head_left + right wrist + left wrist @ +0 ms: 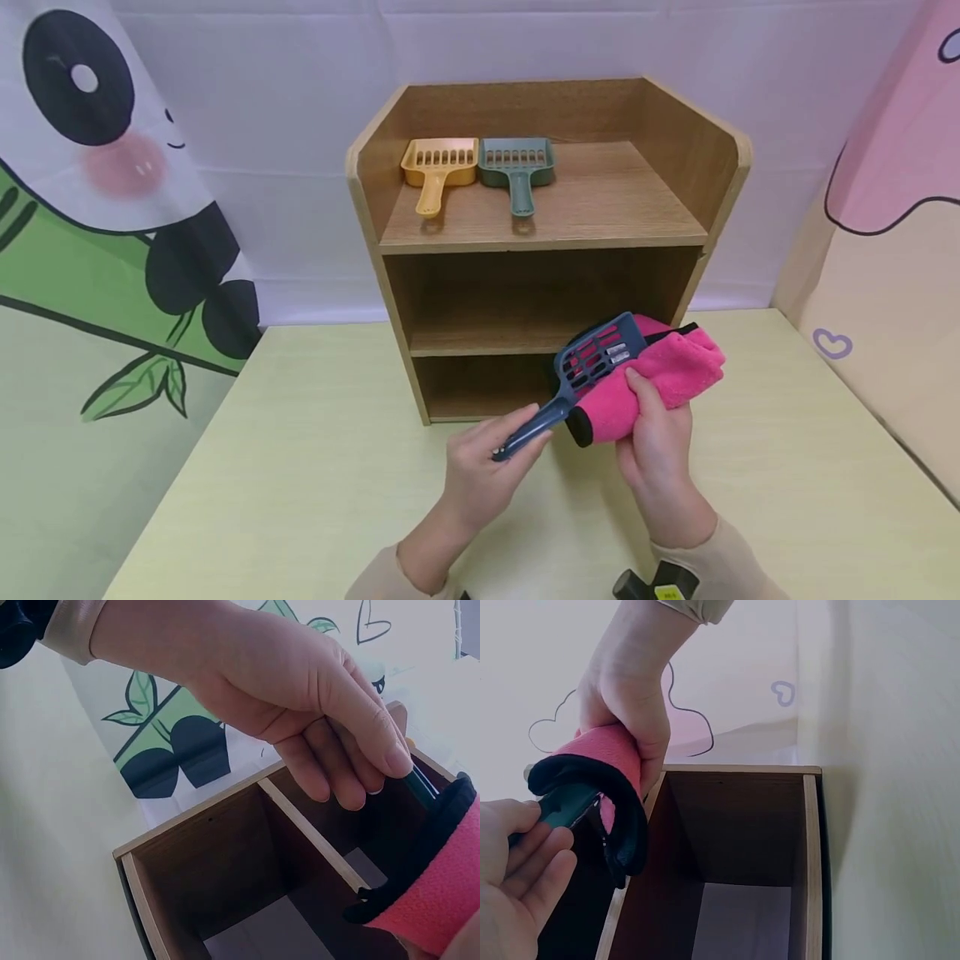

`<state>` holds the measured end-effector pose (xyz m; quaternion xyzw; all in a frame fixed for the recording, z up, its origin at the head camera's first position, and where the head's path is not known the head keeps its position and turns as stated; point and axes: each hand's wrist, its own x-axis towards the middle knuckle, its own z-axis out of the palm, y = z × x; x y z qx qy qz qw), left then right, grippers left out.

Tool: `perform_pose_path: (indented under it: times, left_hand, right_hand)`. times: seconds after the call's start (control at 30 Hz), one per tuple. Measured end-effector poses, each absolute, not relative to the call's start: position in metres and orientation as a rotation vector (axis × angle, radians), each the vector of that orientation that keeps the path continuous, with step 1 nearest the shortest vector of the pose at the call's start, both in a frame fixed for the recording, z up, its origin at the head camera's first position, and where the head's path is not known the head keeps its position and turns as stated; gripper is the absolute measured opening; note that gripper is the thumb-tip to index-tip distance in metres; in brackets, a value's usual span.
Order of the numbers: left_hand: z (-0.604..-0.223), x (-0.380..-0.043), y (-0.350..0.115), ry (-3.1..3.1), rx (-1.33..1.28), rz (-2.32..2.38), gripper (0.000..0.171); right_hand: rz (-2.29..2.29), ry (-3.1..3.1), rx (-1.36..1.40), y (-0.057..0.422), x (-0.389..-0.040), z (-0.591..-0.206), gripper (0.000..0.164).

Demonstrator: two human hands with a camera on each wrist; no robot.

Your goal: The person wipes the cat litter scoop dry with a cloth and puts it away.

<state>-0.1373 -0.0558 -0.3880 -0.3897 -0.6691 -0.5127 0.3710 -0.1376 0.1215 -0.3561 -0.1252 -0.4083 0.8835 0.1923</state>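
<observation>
My left hand (pixel 483 467) pinches the handle of a dark blue litter scoop (pixel 558 408), whose slotted head tilts up to the right. A pink cloth (pixel 675 367) with black edging lies around and behind the scoop's head. My right hand (pixel 663 467) grips this cloth from below, thumb on its front. In the left wrist view, the cloth (pixel 604 746) wraps the scoop, with only part of its handle (pixel 559 806) showing. The right wrist view has the left hand (pixel 300 697) on the handle beside the cloth's black edge (pixel 442 832).
Behind the hands stands a wooden shelf unit (pixel 540 243) on a pale table (pixel 322 467). On its top board, a yellow litter scoop (pixel 438 167) and a green litter scoop (pixel 517 171) lie side by side. Printed cloth backdrops (pixel 300 125) hang around the table.
</observation>
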Motion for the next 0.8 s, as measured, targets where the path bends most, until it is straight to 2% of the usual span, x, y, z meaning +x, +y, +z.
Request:
perform_pose_path:
  times: [0.8]
  left_hand:
    - [-0.377, -0.125, -0.058, -1.793, -0.922, -1.415, 0.024]
  right_hand:
    - [2.281, -1.078, -0.350, 0.121, -0.134, -0.354, 0.056]
